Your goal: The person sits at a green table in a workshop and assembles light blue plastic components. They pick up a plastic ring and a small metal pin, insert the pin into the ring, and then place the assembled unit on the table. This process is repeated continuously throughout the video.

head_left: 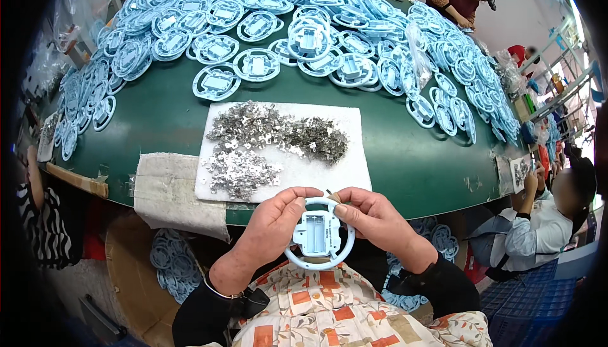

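Note:
In front of my apron I hold a light blue plastic ring housing [309, 240], round with a rectangular battery compartment in its middle. My left hand [273, 220] is closed on its upper left rim, thumb and forefinger near the top. My right hand [378, 219] is closed on the upper right rim, thumb pressed on it. Between the fingertips at the top shows a small dark sliver [329, 192], too small to name. Just beyond my hands, a white foam sheet [342, 176] bears piles of small metal contact pieces [244, 173], some shiny, some darker.
A large heap of similar blue housings [256, 65] spreads over the far side of the green table [418, 170]. A pale cloth [177, 185] hangs over the near edge. More housings [172, 261] lie below, in a cardboard box [130, 264]. Co-workers [538, 220] sit around the table.

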